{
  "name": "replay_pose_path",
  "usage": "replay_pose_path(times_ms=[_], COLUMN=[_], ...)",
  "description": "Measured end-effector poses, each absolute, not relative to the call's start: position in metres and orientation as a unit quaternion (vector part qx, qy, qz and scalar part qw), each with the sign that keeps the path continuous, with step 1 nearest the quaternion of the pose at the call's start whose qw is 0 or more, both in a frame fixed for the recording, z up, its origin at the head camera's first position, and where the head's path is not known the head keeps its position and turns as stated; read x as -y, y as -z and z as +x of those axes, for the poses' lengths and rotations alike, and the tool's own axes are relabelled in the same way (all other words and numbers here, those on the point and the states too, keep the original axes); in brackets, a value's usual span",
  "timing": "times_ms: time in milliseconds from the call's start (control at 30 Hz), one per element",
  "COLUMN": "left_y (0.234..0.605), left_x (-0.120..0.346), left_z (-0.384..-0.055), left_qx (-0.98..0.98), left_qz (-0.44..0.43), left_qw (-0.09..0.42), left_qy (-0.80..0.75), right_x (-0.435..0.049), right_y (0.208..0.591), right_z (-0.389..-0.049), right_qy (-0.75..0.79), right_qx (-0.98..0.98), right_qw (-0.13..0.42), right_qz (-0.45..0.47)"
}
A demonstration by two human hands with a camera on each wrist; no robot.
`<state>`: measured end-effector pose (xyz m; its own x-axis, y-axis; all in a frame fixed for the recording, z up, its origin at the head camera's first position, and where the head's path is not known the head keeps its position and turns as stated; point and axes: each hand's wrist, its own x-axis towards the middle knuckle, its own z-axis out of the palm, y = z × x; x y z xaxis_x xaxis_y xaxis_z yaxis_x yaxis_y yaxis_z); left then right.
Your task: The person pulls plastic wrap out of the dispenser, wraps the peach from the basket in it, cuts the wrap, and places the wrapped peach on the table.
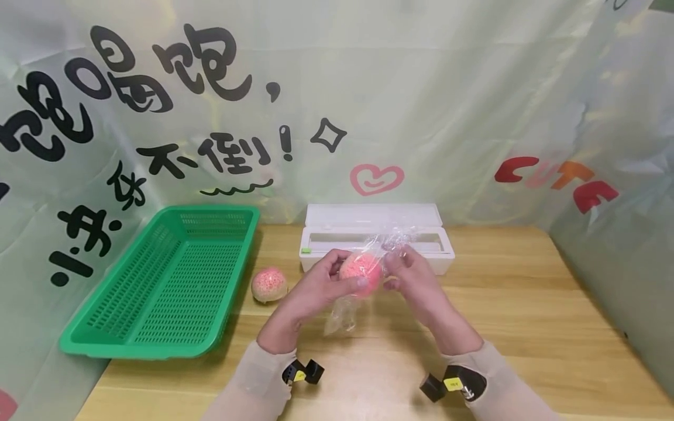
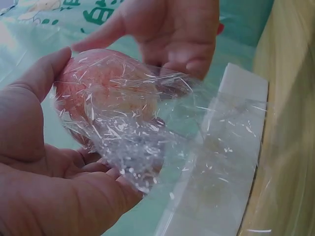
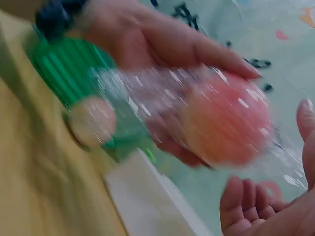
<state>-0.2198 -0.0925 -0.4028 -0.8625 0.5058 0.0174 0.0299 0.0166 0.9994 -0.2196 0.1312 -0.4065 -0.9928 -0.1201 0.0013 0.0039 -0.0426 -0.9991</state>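
A pink, yellowish peach lies in clear cling film above the table. My left hand holds it, thumb on one side and fingers on the other. Loose crinkled film hangs off the peach in the left wrist view. My right hand is close beside the peach's right side, near the film's crumpled end. In the right wrist view the right hand has its thumb apart from its bent fingers, with a gap to the peach. Whether it touches the film is unclear through blur.
A second peach sits on the wooden table, left of my hands. Further left stands a green plastic basket. Behind my hands is a long white cling film box with its lid raised. Printed sheets hang behind.
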Motion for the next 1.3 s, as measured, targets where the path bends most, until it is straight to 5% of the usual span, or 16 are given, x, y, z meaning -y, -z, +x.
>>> replay_pose_path(times_ms=[167, 433, 800, 1300], left_y=[0.403, 0.401, 0.399, 0.395], left_x=[0.085, 0.081, 0.077, 0.083], left_z=[-0.216, -0.211, -0.206, -0.206], left_qx=[-0.69, -0.723, -0.74, -0.679], left_qz=[0.2, 0.214, 0.234, 0.224], left_qw=[0.179, 0.164, 0.169, 0.237], left_qy=[-0.672, -0.636, -0.607, -0.657], right_x=[-0.114, -0.11, -0.118, -0.119], right_y=[0.411, 0.41, 0.403, 0.395], right_z=[-0.212, -0.209, -0.208, -0.2], right_qy=[0.739, 0.815, 0.802, 0.78], right_qx=[-0.672, -0.576, -0.597, -0.609], right_qw=[0.049, -0.016, -0.023, -0.146], right_qz=[-0.023, 0.061, 0.024, 0.004])
